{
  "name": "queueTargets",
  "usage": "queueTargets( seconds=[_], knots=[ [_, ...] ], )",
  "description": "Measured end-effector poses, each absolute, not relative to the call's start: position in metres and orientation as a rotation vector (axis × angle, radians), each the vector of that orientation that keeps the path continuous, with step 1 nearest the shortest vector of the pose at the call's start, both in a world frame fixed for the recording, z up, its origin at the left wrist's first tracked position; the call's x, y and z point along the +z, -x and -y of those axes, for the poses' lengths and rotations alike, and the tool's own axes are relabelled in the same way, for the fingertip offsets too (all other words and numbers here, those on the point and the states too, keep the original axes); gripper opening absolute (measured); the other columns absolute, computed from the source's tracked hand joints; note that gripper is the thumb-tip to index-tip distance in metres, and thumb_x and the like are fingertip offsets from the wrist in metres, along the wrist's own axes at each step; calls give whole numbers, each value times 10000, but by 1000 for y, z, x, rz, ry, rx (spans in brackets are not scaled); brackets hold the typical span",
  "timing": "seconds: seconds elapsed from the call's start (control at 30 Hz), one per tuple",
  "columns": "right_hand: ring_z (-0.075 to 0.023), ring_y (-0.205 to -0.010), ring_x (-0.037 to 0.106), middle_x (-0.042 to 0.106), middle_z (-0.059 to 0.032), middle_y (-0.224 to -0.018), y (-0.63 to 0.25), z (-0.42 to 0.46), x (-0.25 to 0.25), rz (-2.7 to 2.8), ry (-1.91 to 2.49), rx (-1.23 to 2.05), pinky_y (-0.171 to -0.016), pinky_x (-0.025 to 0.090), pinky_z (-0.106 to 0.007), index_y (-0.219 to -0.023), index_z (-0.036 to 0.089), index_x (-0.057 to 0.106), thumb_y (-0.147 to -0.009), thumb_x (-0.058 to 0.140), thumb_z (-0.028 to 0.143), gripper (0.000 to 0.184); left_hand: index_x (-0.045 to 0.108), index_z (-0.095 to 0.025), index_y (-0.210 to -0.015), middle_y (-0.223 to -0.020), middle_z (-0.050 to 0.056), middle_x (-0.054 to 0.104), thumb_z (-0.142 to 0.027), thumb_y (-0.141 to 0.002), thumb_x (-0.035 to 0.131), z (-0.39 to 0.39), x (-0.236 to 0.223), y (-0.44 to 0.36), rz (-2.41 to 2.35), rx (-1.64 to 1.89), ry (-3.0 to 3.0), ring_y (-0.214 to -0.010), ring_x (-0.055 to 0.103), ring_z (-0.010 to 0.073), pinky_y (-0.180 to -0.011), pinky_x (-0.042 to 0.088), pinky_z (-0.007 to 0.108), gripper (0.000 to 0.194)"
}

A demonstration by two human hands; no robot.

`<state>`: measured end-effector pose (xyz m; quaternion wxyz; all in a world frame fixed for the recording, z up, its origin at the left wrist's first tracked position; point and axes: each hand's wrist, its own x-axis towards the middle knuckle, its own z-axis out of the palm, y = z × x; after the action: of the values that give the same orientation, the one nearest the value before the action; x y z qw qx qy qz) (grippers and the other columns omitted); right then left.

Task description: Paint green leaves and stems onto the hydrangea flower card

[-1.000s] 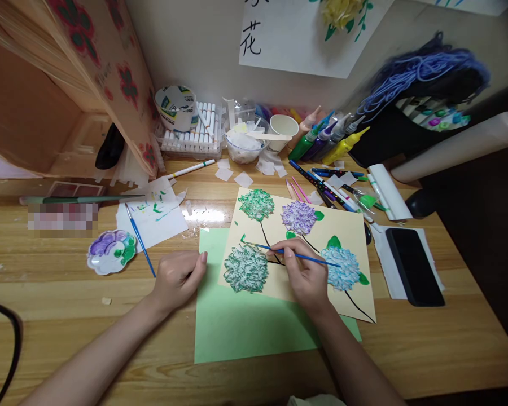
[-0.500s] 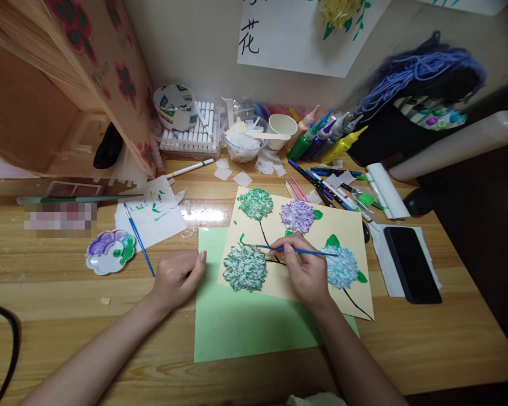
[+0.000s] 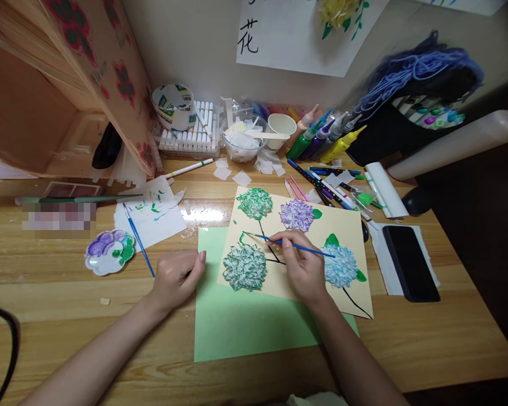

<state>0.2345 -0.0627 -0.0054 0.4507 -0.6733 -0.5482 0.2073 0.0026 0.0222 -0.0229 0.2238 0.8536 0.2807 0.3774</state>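
Note:
A thin blue paintbrush (image 3: pixel 309 248) is pinched in my right hand (image 3: pixel 305 270). Its tip meets the cream card (image 3: pixel 296 290) at a green painted outline just above the dark green textured flower (image 3: pixel 244 267). The card also carries a bright green flower (image 3: pixel 255 203), a purple one (image 3: pixel 297 215) and a light blue one (image 3: pixel 341 265), with black stems and green leaves. My left hand (image 3: pixel 175 279) rests as a loose fist on the table, by the left edge of the green sheet (image 3: pixel 245 332) under the card; nothing shows in it.
To the left lie a flower-shaped paint palette (image 3: pixel 109 252), a second blue brush (image 3: pixel 139 239) and a paint-smudged paper (image 3: pixel 165 217). Behind are a marker box (image 3: pixel 190 144), a bowl of scraps (image 3: pixel 243 148), a paper cup (image 3: pixel 281 132) and paint bottles (image 3: pixel 342 145). A phone (image 3: pixel 410 264) lies right.
My right hand has moved the brush tip slightly up, and the green outline above the dark green flower is longer. My left hand stays in place.

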Motion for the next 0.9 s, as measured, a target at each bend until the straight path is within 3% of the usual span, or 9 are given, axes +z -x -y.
queueTargets(
  seconds=[0.9],
  knots=[
    [-181,-787,597,654,-31,-801,-238,62,-6,1405,1691,445,-712,465,-328,-879,213,614,-920,407,222,211,348,-170,-465,-413,-63,331,-55,-839,490,-22,-22,-3,-782,1036,-2362,-369,305,54,-405,217,244,417]
  ],
)
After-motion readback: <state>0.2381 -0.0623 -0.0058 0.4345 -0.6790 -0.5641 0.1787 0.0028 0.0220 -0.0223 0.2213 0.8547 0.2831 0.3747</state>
